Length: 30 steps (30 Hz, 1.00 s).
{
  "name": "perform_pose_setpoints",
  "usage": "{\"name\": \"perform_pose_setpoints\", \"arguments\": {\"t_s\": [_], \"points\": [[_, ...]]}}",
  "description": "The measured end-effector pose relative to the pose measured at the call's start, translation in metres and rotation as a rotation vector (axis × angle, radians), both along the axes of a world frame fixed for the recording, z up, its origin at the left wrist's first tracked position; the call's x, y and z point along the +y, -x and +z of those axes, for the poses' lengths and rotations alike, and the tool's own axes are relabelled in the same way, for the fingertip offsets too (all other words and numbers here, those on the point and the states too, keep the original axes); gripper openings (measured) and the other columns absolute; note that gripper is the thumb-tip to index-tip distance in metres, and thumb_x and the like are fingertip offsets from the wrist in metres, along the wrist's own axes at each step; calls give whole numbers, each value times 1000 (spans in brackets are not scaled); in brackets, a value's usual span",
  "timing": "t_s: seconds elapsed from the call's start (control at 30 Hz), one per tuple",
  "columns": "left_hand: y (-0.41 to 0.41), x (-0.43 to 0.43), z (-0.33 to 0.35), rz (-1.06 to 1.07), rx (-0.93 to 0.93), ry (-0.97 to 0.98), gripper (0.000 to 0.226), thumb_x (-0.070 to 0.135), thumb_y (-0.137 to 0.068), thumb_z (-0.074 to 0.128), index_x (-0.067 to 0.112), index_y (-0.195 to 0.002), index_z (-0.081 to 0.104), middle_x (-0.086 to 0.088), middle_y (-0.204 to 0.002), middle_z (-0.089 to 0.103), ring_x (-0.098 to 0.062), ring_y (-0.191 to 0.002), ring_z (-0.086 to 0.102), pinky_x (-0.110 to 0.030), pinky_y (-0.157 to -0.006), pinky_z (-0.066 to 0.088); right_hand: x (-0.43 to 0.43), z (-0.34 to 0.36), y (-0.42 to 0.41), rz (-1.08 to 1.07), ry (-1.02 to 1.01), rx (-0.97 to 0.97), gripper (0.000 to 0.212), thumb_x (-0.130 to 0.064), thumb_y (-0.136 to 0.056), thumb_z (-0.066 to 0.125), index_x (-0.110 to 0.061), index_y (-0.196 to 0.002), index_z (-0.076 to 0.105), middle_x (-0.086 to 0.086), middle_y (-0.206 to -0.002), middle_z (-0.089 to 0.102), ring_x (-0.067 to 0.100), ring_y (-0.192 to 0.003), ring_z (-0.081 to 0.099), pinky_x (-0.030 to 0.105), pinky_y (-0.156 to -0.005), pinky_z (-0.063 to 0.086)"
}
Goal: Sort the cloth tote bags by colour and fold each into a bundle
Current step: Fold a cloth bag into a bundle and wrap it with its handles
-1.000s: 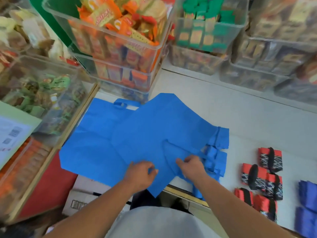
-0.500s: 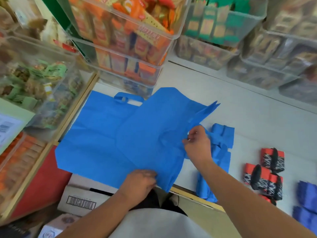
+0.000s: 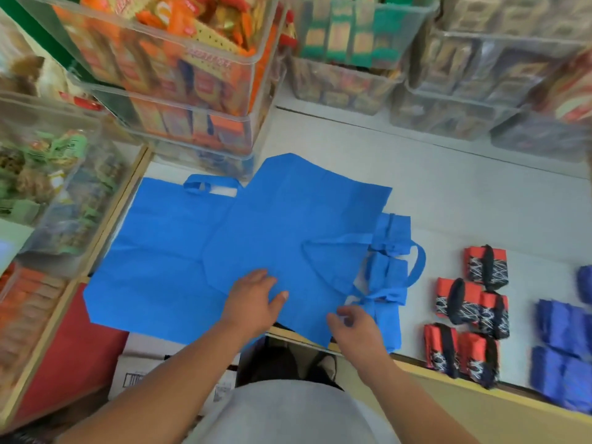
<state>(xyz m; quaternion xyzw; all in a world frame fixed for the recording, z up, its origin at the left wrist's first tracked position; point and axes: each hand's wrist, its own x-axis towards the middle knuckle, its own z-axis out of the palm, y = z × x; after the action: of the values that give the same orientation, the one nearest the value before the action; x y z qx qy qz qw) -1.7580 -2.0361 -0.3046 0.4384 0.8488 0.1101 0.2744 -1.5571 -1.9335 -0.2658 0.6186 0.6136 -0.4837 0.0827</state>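
A bright blue tote bag point(image 3: 298, 219) lies flat on the white counter point(image 3: 464, 187), on top of another blue tote point(image 3: 153, 251) spread out to its left. More blue totes point(image 3: 389, 274) with looped handles lie under its right edge. My left hand point(image 3: 253, 299) presses flat on the top bag near its front edge. My right hand point(image 3: 355, 325) hovers at the bag's near right corner with fingers loosely curled; whether it pinches the cloth is unclear.
Red-and-black folded bundles point(image 3: 471, 306) sit to the right, darker blue bundles point(image 3: 563, 357) at the far right. Clear bins of snack packs point(image 3: 192, 78) stand behind and to the left. The counter's front edge point(image 3: 448, 376) runs below my hands.
My right hand lifted the top bag's right side, then laid it flat and came back to the near corner. My left hand has shifted slightly forward on the bag.
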Motion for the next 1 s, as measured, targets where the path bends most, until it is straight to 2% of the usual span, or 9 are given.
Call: {"name": "perform_pose_setpoints", "arguments": {"t_s": [0.1, 0.2, 0.43, 0.53, 0.6, 0.67, 0.83, 0.93, 1.0], "points": [[33, -9, -6, 84, 60, 173, 66, 63, -95, 42, 22, -146, 51, -16, -165, 25, -32, -153, 19, -48, -122, 21, -6, -4, 16, -88, 51, 32, 44, -43, -93, 63, -24, -132, 56, 0, -115, 62, 18, -100, 63, 34, -88, 51], [61, -23, -11, 132, 86, 283, 70, 63, -95, 49, 32, -155, 34, -20, -167, 10, -36, -154, 10, -48, -122, 20, -11, -13, 33, -162, 106, 19, 50, -41, -94, 63, -20, -138, 49, 2, -116, 58, 21, -100, 62, 34, -87, 50], [89, -45, -21, 258, -55, 207, 65, 53, -90, 67, 32, -148, 48, -17, -166, 12, -37, -148, 22, -39, -119, 28, -19, -29, 62, -345, -75, 65, 37, -18, -88, 67, -30, -121, 54, 3, -127, 44, 25, -97, 60, 44, -87, 57], [100, -43, -25, 307, -59, 165, 60, 47, -82, 77, 28, -135, 58, -12, -161, 24, -34, -141, 30, -37, -114, 32, -11, -5, 72, -302, -192, 192, 39, -5, -88, 61, -35, -111, 56, 0, -106, 60, 15, -72, 61, 31, -63, 53], [99, -42, -27, 319, -59, 120, 62, 43, -76, 84, 22, -129, 59, -7, -151, 37, -32, -132, 38, -38, -110, 37, -2, 20, 75, -193, -274, 273, 40, 2, -91, 57, -34, -109, 56, -2, -85, 59, 5, -51, 46, 21, -48, 42], [96, -37, -26, 343, -65, 61, 63, 39, -72, 87, 17, -124, 60, -6, -135, 49, -32, -122, 46, -40, -104, 41, 19, 53, 77, -67, -317, 332, 48, 6, -93, 51, -39, -110, 53, -2, -84, 60, 9, -49, 45, 21, -45, 39], [80, -16, -13, 345, -86, -119, 49, 43, -78, 71, 11, -115, 64, -10, -120, 59, -37, -112, 55, -43, -98, 46, 106, 117, 54, 290, -73, 473, 81, 22, -91, 36, -43, -138, 45, 3, -116, 70, 31, -101, 69, 50, -83, 56], [63, -3, -1, 240, -148, -183, 61, 55, -76, 54, 14, -121, 65, -6, -133, 56, -29, -121, 53, -37, -103, 43, 174, 141, 38, 462, 41, 367, 83, 23, -91, 36, -43, -140, 49, 0, -118, 72, 25, -108, 70, 51, -99, 54], [52, 6, 6, 154, -156, -192, 59, 54, -79, 54, 17, -123, 66, -6, -141, 53, -27, -127, 51, -37, -107, 43, 212, 141, 40, 612, -34, 203, 86, 15, -92, 41, -57, -136, 48, -7, -121, 71, 21, -110, 68, 45, -99, 55]]}}
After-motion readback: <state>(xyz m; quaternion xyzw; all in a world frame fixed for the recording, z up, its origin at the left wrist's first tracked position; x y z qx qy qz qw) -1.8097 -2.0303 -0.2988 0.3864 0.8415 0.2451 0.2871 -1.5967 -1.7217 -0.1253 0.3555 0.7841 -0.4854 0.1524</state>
